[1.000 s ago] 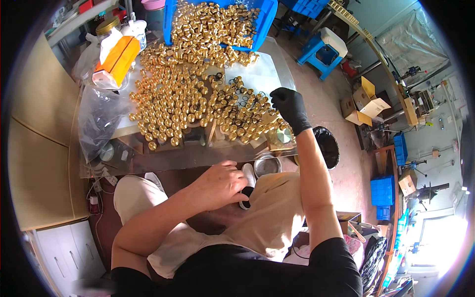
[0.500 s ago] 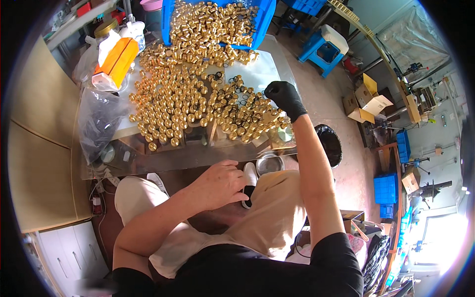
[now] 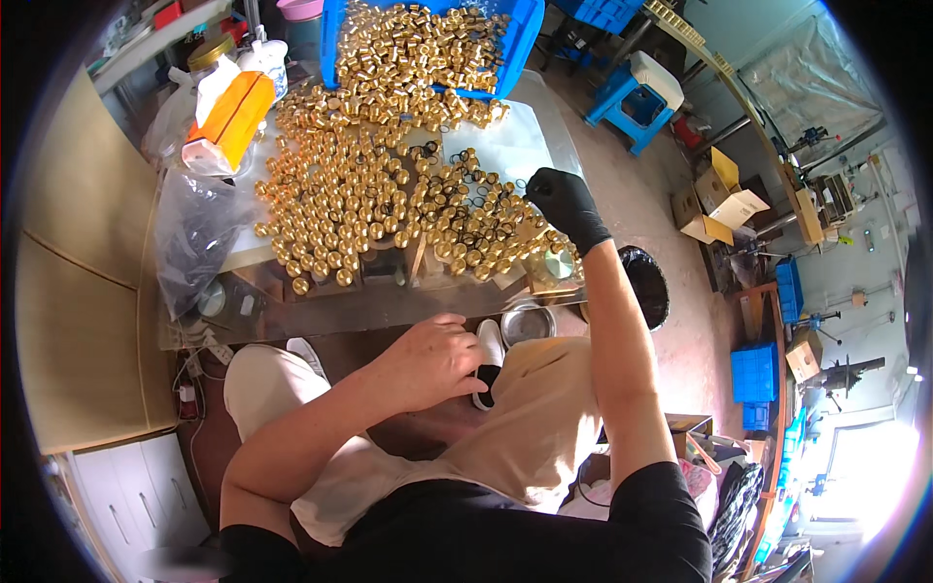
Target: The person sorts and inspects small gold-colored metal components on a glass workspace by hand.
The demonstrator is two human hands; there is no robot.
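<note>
Many small brass caps (image 3: 330,209) are spread across the table, some showing their open ends. Black rubber rings (image 3: 476,199) lie among those on the right side. Over that right edge of the spread is my right hand (image 3: 569,206) in a black glove, its fingers closed in a pinch. Whatever sits between those fingertips is hidden. One dark ring (image 3: 520,184) shows beside them. My bare left hand (image 3: 434,361) hangs above my lap in front of the table edge. Its fingers are loosely bent, the thumb apart, and it holds nothing.
A tipped blue bin (image 3: 525,44) spills more caps at the back. An orange tissue pack (image 3: 228,121) and a clear plastic bag (image 3: 199,233) sit at the left. Below the table's front edge is a metal bowl (image 3: 530,323); a black-lined bin (image 3: 643,289) stands at the right.
My right hand has shifted slightly right and down, its fingers still pinched. My left hand stays in nearly the same place.
</note>
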